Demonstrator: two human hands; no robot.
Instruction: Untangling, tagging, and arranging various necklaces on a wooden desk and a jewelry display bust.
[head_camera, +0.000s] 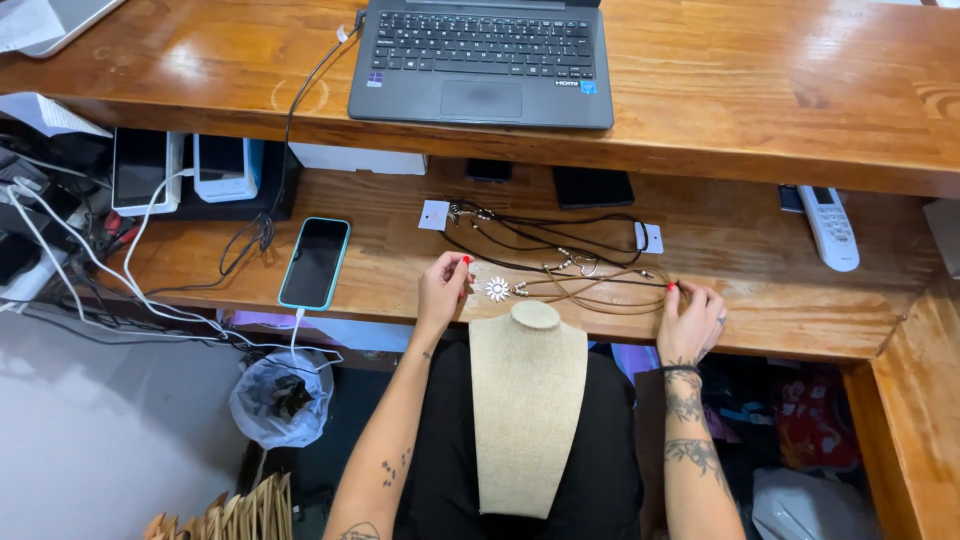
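Cables: white and black leads (95, 262) trail over the far left of the lower shelf, beside two boxed phones (190, 170).
Smartphone: a teal-cased handset (314, 263) lies face up on the lower wooden shelf (780, 300), a white cord running from its near end down past a tied plastic bag (281, 397).
Left hand: the left hand (441, 290) rests at the shelf's front edge, fingers curled and thumb and forefinger pinched shut on the left end of a cord necklace (585, 285).
Pendant: a silver sun-shaped pendant (497, 290) sits on the shelf just right of the left hand, touching the cord, right behind the bust's neck.
Bust: a burlap-covered necklace display bust (528, 405) stands upright in the person's lap between the forearms, nearer the body than the cord.
Necklace axis: the held cord stretches left to right across the shelf, one end at each hand, so both hands are equally close to it and the bust lies just below its middle.
Other cords: black and brown corded necklaces with white tags (545, 240) lie in loose loops just beyond.
Right hand: the right hand (690, 320) sits at the shelf edge, fingertips pinched closed on the cord's right end.
Laptop: an open dark laptop (482, 62) sits on the upper counter (780, 90), well behind.
Remote: a white remote control (829, 228) lies on the shelf's right side.
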